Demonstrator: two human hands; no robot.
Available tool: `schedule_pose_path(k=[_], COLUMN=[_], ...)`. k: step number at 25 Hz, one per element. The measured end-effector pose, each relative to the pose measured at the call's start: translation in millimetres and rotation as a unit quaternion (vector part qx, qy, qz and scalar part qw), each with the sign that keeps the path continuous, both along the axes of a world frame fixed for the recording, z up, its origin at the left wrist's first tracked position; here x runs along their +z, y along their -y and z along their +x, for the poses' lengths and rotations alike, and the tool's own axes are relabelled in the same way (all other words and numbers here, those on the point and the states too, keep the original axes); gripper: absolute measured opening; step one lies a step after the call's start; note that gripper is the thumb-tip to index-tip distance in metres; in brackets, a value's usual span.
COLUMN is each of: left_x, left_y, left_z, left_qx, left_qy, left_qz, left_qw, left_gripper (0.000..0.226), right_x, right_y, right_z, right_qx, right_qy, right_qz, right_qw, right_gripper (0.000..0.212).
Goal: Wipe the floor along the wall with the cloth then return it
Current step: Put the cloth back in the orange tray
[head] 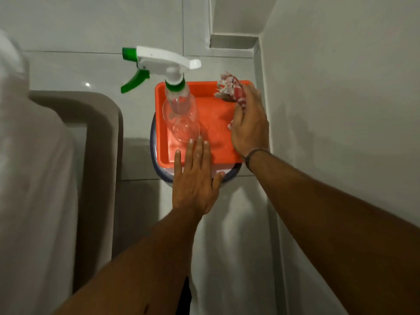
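A red-and-white checked cloth (pixel 230 87) is bunched at the far right corner of an orange tray (pixel 218 126). My right hand (pixel 250 123) is closed over the cloth, with part of the fabric sticking out past the fingers. My left hand (pixel 195 178) is flat with its fingers spread at the tray's near edge and holds nothing. The tray rests on a round stool-like stand (pixel 153 142) by the wall.
A clear spray bottle (pixel 179 112) with a white and green trigger head stands in the tray's left half. The white wall (pixel 341 110) runs along the right. A grey-rimmed fixture (pixel 102 133) lies to the left. Grey floor tiles (pixel 79 71) stretch beyond the tray.
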State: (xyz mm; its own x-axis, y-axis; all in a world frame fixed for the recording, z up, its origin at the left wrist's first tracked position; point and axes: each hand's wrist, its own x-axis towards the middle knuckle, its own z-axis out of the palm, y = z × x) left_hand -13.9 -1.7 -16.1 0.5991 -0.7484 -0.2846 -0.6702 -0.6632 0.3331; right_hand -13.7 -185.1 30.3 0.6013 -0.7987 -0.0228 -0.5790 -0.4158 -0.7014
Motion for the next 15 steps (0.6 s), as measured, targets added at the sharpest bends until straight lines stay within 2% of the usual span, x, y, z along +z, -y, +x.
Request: schedule_pose_path(k=[3, 5, 7, 10, 13, 15], left_x=[-19, -27, -30, -34, -35, -28], left_y=[-3, -7, -9, -10, -12, -12], left_z=[11, 7, 2, 2, -1, 1], left_qx=[-0.011, -0.010, -0.005, -0.001, -0.010, -0.014], left_qy=[-0.018, -0.023, -0.017, -0.015, -0.006, -0.011], left_qz=[0.005, 0.005, -0.005, -0.002, -0.002, -0.013], left_qw=[1.000, 1.000, 1.000, 1.000, 1.000, 1.000], left_gripper=[0.087, 0.087, 0.087, 0.089, 0.089, 0.089], right_x=[-27, -53, -75, -89, -89, -74], right_y=[9, -2, -15, -18, -15, -15], right_z=[26, 20, 8, 4, 5, 8], right_qx=[0.065, 0.125, 0.162, 0.169, 0.185, 0.172], right_qy=[-0.098, -0.224, -0.314, -0.348, -0.365, -0.340], right_qz=[-0.049, -0.046, -0.009, 0.044, 0.054, 0.068], right_qw=[0.992, 0.965, 0.935, 0.921, 0.911, 0.922], right_gripper=[0.058, 0.066, 0.079, 0.094, 0.094, 0.092])
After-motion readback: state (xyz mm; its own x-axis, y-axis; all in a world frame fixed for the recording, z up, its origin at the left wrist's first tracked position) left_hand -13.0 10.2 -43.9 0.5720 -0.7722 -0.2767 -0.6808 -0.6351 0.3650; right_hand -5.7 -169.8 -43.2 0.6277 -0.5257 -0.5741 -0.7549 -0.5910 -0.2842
